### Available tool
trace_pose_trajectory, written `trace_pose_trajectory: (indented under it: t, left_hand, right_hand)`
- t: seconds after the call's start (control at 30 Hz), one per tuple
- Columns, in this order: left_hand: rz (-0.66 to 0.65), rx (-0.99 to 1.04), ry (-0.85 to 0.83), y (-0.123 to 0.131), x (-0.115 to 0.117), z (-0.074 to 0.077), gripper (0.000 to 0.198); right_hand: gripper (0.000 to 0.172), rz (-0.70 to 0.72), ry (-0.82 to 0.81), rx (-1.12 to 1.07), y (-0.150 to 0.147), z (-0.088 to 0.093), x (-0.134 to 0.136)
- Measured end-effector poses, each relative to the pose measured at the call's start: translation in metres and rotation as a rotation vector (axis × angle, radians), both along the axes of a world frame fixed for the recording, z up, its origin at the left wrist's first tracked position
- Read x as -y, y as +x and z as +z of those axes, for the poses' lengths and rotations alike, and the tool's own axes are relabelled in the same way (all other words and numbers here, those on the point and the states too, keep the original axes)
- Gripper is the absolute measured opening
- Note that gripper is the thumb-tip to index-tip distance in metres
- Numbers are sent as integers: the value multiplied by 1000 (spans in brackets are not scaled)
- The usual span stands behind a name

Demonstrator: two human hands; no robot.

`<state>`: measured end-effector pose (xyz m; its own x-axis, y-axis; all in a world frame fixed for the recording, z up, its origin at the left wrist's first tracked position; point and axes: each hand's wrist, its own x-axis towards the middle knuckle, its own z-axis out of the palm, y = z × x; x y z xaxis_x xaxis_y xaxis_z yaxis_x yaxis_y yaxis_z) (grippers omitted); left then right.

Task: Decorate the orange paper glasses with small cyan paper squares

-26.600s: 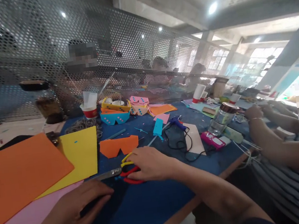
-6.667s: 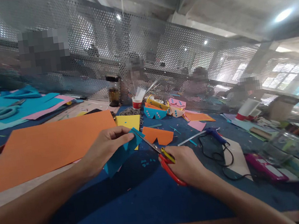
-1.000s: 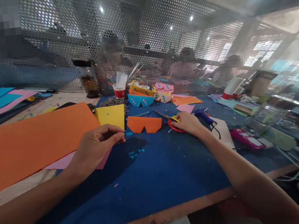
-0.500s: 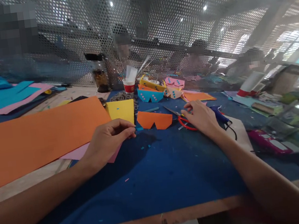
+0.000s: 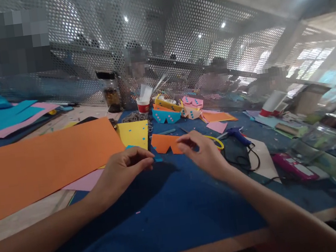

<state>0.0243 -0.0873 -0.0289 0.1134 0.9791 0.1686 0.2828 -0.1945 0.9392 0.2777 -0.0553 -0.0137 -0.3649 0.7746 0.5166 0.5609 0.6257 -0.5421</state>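
My left hand [image 5: 132, 162] is above the blue mat with thumb and forefinger pinched together; whatever is between the fingertips is too small to make out. A small blue paper bit [image 5: 158, 159] lies just beyond those fingertips. An orange paper glasses shape [image 5: 161, 143] with a notch in its lower edge stands out in front of both hands. My right hand [image 5: 202, 154] is over its right end, fingers curved and thumb apart, holding nothing visible. Behind that hand are partly hidden scissors, with a yellow loop [image 5: 219, 141] showing. Blue bits dot a yellow sheet [image 5: 135, 134].
A large orange sheet [image 5: 50, 165] covers the left side. Finished paper glasses [image 5: 166, 116], a paper cup [image 5: 143, 105] and a jar [image 5: 111, 94] stand at the back. Rightward are a blue glue gun [image 5: 239, 135], its cord, and a magenta device [image 5: 294, 167]. Perforated metal screen behind.
My right hand has moved left from the scissors to the orange glasses shape. More blue bits show on the yellow sheet. My left hand stays pinched, and the view has tilted up slightly.
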Motion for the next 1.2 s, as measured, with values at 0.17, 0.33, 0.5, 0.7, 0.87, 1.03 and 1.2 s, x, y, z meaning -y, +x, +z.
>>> trace_pose_trajectory:
  t: [0.17,0.33,0.5,0.7,0.87,1.03,1.2]
  left_hand:
    - [-78,55,-1,6,8,3,21]
    - [-123,97,-46,9,12,2,21]
    - [-167,66,-49,8,10,0,24]
    - [-193,51,-59,8,8,-3,26]
    - [-184,97,-60,7,7,-2,25]
    - [-196,78,-63,7,7,-2,24]
    - [-200,63,-64,5,7,-4,23]
  right_hand:
    - [29,208,-202,-62,-24,-5,24]
    - [12,181,-266,-130,-31,-9,27]
    - [9,143,-303,-207,-30,-11,24]
    - [17,165,-403,-273,-29,-9,24]
    - [20,177,-410,-257,-29,-8,27]
    - [13,172,-353,-258,-29,-9,27]
    - [16,162,-359,-257,-28,-9,25]
